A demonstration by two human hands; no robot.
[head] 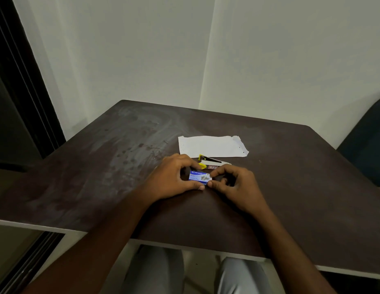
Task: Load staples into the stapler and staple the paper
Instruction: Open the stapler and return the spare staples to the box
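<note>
Blue staple box pinched between left hand and right hand above table, near stapler and paper; risk: abrupt opening, scattered staples.

I'm looking at what reads as a plain office or study corner: a dark brown laminate table pushed into bare white walls, a dark padded chair at right, a dark door frame at left. Stationery, a stapler and paper, suggests desk work, though I can't be sure.
</note>
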